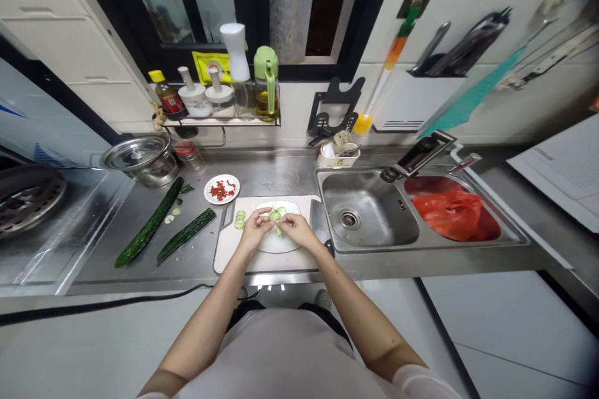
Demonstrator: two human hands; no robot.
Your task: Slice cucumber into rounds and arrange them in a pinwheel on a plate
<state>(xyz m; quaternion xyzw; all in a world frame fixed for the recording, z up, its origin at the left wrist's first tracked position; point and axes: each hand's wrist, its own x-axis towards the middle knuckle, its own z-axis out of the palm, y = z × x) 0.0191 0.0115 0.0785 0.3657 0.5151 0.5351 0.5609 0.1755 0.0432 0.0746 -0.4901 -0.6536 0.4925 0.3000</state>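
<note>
Closest to the camera was a pale shirt (281,355) at six o'clock, with a bare forearm reaching up on either side of it. Both arms led to a white plate (275,245) set on a board (228,254), with all the directions here taken from that plate. Pale green slices (276,209) lay bunched over it, mostly toward its twelve o'clock side. Left hand (256,229) and right hand (296,229) faced each other above the plate, fingers bent inward and fingertips meeting at the slices; they were too small in view to tell whether either hand had one pinched. At nine o'clock, on the board, sat a few more rounds (240,219). Farther out at nine, on the steel counter (107,271), were two dark green cucumbers (186,237), one longer than the other, with small trimmings (169,219) near them. A dish (208,195) of chopped red bits (219,192) stood at ten o'clock, and a lidded pot (161,168) well beyond it. At three o'clock a knife (319,223) lay by the board's edge, then came the sink (374,206), its farther basin holding a red bag (449,212). Bottles (242,90) lined a rack (224,121) toward eleven.
</note>
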